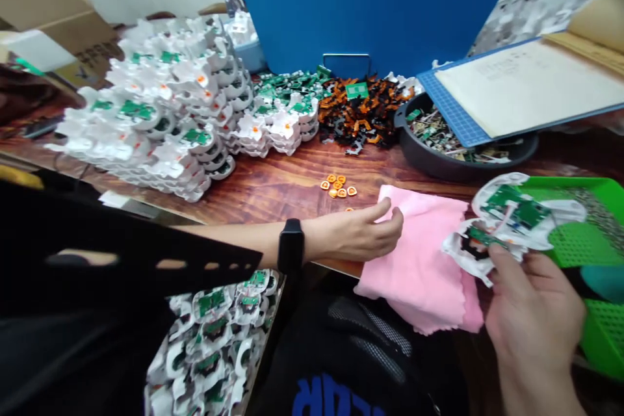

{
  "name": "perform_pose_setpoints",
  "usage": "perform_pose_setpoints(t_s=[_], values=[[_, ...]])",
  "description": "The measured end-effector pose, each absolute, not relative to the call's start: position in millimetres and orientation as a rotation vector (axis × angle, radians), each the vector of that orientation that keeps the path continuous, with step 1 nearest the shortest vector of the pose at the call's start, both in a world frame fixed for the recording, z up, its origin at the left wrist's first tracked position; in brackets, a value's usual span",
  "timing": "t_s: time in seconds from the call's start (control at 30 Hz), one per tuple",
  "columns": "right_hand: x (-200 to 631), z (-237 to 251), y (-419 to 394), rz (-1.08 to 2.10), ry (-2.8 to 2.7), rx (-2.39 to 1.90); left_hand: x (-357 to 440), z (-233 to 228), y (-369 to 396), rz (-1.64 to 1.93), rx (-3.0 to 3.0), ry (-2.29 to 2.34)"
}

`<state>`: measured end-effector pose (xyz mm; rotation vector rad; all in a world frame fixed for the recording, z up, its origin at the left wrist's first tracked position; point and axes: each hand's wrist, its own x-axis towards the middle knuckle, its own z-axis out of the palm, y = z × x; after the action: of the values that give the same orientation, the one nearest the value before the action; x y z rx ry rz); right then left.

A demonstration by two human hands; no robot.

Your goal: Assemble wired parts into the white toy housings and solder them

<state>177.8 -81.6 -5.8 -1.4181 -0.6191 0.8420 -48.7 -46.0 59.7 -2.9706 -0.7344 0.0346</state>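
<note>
Hundreds of white plastic shells with green circuit boards [160, 110] are stacked in a broad heap at the far left of the wooden table [273, 182], and more of the same fill a box [214, 338] below the table edge by the person's lap. A blue partition [380, 0] stands behind, with a clipboard [526, 88] resting across a dark round bowl of scrap parts [463, 146] on the right, and a loose pile of black and orange clips [365, 110] beside it. Nearer, a pink cloth [424, 260] hangs over the table edge, next to a green perforated tray [589, 234]. The right hand [533, 318] pinches one opened assembly [507, 224] between thumb and fingers, holding it up over the cloth's right edge just in front of the tray; its two white halves seem joined by thin wires, though blur makes that uncertain. The left hand [363, 234], with a black watch [291, 246] on its wrist, lies loosely curled and holding nothing, fingertips touching the cloth's left edge. A few small orange buttons [338, 186] lie on the wood just beyond it. By my judgement the unit is being inspected or fitted in hand, and the next move calls for the free hand to come across and steady the shell.
</note>
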Motion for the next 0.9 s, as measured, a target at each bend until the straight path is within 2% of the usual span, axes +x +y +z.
perform_pose_setpoints(t_s=[0.1,0.37,0.67,0.8,0.9], values=[[172,-3,-86,0.841,-0.634,-1.389,-49,59,-48,0.199,-2.713,-0.573],[164,4,-90,0.953,-0.692,-1.348,-44,50,-46,0.085,-2.398,-0.429],[165,1,-93,0.961,-0.687,-1.359,-42,50,-46,0.152,-2.493,-0.535],[164,2,-92,0.983,-0.721,-1.348,-42,48,-44,-0.004,-2.694,-0.637],[163,0,-92,1.002,-0.753,-1.344,-39,50,-46,-0.278,-3.007,-1.023]])
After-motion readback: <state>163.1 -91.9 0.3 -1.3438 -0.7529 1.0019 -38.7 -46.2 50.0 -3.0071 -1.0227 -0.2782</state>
